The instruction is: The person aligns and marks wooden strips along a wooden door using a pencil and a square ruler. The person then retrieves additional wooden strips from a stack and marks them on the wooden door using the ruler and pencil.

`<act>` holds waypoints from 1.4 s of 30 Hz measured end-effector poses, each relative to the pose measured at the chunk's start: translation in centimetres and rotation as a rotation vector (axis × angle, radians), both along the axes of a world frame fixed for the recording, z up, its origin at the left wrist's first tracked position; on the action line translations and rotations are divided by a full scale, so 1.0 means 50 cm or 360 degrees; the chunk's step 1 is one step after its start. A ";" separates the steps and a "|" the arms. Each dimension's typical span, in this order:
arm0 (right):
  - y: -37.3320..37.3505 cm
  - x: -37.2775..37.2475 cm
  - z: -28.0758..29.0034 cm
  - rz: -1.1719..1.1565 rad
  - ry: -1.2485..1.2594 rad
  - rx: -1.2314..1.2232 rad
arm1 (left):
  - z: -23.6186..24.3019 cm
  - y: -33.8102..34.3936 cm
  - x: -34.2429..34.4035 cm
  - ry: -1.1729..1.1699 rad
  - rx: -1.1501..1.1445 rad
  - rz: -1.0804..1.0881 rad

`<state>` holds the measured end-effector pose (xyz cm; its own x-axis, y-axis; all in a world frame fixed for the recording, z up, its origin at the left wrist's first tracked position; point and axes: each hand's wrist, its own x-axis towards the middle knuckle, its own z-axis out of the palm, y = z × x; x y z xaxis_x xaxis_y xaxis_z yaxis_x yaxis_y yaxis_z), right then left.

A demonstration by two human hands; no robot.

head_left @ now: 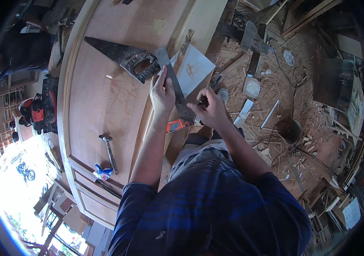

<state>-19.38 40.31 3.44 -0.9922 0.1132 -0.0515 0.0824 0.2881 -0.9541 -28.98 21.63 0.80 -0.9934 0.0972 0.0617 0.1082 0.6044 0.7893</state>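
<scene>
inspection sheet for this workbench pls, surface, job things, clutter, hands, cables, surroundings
surface: wooden door panel lying flat, arched end at the top.
job's things: metal square across the panel's edge; pencil beside it.
clutter: handsaw, hammer, blue and white bag on the panel; orange tool below the hands.
grippers: left hand presses on the square; right hand has the pencil in its grip.
cables: thin dark cord on the floor.
surroundings: sawdust floor with offcuts, dark pot, red and black power tool at left.
</scene>
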 end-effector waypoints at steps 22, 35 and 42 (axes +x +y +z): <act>-0.009 -0.013 -0.023 -0.0154 -0.0007 0.0085 | -0.006 0.003 0.001 0.0187 -0.0018 -0.0009; -0.045 -0.111 0.008 0.0032 0.0454 0.0411 | -0.001 0.006 0.004 0.0001 -0.0045 0.0044; -0.061 -0.125 0.012 0.0065 0.0471 0.0598 | -0.006 0.004 0.004 -0.0023 0.0023 0.0065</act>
<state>-25.62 37.29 4.04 -0.9621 0.0307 0.2711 -0.1957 0.6148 -0.7640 -28.77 21.84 0.52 -0.9973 0.0558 0.0483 0.0720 0.5965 0.7994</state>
